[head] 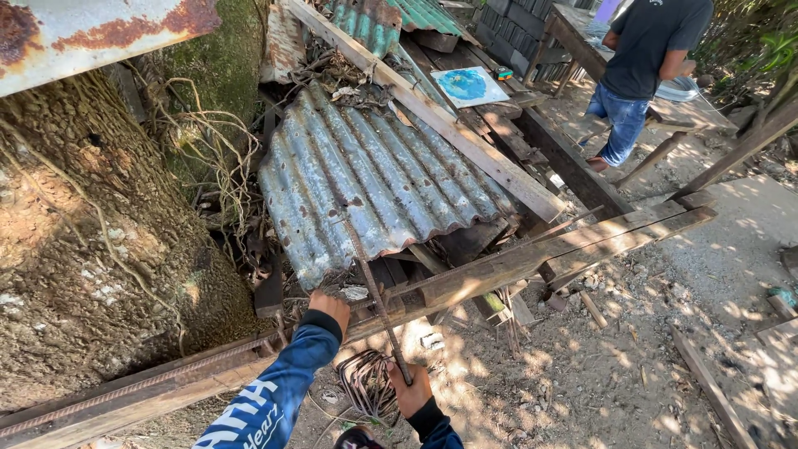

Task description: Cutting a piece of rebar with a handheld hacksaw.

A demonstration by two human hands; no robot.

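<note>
Looks like rebar bending going on here. The right hand (410,389) has its fingers clamped around the lower end of a rusty steel rod (371,283), which runs up and away across the long timber beam (532,259) that serves as the worktop. The left hand (329,309) rests on top of that beam right beside the rod, fingers curled down over the edge, not visibly gripping anything else. A second ribbed bar (125,389) lies along the beam's groove to the left.

To do this well, I'd say keep the left hand pressing firmly close to the bend point so the bar can't skate, and pull the rod in one steady sweep rather than jerking it.

Count-wise: one rod in hand, one bar lying along the beam, one bundle of bent wire stirrups (367,384) on the dirt ground just below the hands (can't count the individual loops), one corrugated metal sheet (374,179) behind the beam, one other person (644,58) standing well apart at the top right.
</note>
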